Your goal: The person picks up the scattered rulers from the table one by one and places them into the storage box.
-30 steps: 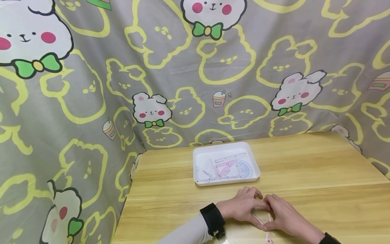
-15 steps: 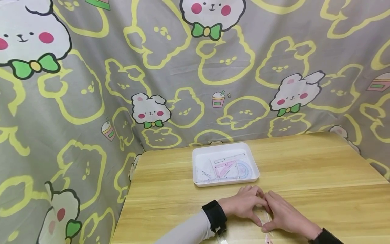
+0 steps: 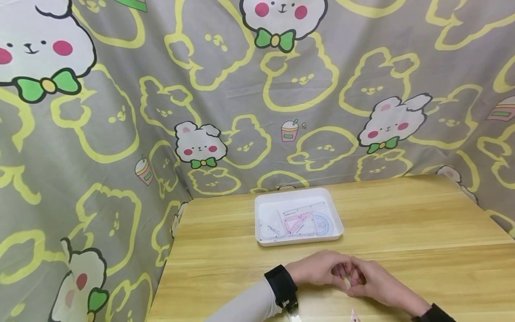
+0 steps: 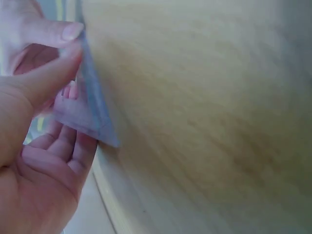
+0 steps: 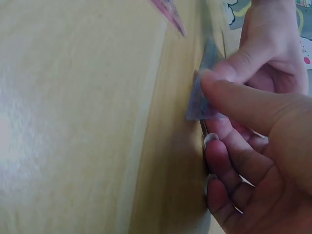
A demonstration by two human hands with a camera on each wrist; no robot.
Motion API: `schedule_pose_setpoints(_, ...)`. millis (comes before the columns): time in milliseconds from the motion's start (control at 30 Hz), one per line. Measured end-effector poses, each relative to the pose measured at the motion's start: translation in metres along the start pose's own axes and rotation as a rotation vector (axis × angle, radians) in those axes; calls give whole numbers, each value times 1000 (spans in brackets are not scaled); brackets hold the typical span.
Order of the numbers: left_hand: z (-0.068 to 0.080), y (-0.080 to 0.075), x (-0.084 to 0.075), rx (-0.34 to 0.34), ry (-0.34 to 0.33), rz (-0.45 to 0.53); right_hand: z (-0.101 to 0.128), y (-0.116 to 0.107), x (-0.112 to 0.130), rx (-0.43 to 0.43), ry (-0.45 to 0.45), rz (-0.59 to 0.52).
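Both hands meet at the lower right of the head view, over the table. My left hand [image 3: 318,268] and right hand [image 3: 372,281] pinch a clear set square [image 4: 95,109] between thumbs and fingers. In the left wrist view it stands on edge, one bluish side facing the camera and a sharp corner pointing down. The right wrist view shows the same set square [image 5: 207,92] under the right thumb; fingers cover much of it. A pink set square [image 3: 354,315] lies nearer the body, only its tip in the head view.
A white tray [image 3: 261,203] stands beyond the hands, holding a clear ruler [image 3: 303,209], a pink set square [image 3: 297,219], a bluish protractor [image 3: 323,223] and other clear pieces. A patterned curtain [image 3: 249,147] borders the wooden table [image 3: 217,250]. A clear strip [image 3: 293,315] shows below the left wrist.
The hands have drawn closer together, and their fingers have curled in under the set square. It appears lifted away from the pink set square, whose tip now shows apart from the hands.
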State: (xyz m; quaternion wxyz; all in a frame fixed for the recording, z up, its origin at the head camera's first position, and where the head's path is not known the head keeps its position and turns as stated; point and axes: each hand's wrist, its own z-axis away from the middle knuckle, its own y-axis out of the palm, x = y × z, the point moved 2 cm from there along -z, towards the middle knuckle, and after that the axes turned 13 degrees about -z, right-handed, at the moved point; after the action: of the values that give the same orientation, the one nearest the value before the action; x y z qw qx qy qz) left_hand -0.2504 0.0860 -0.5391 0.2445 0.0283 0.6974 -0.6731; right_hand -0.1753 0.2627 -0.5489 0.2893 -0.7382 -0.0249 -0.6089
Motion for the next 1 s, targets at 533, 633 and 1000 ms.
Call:
schedule_pose_setpoints(533, 26, -21, 26, -167, -140, 292, -18, -12, 10, 15, 53, -222)
schedule_pose_setpoints(633, 30, -31, 33, -215, -187, 385, -26, -17, 14, -52, 27, -182)
schedule_pose_setpoints(1000, 49, -66, 69, -348, -282, 425, -81, -21, 32, -247, 29, -94)
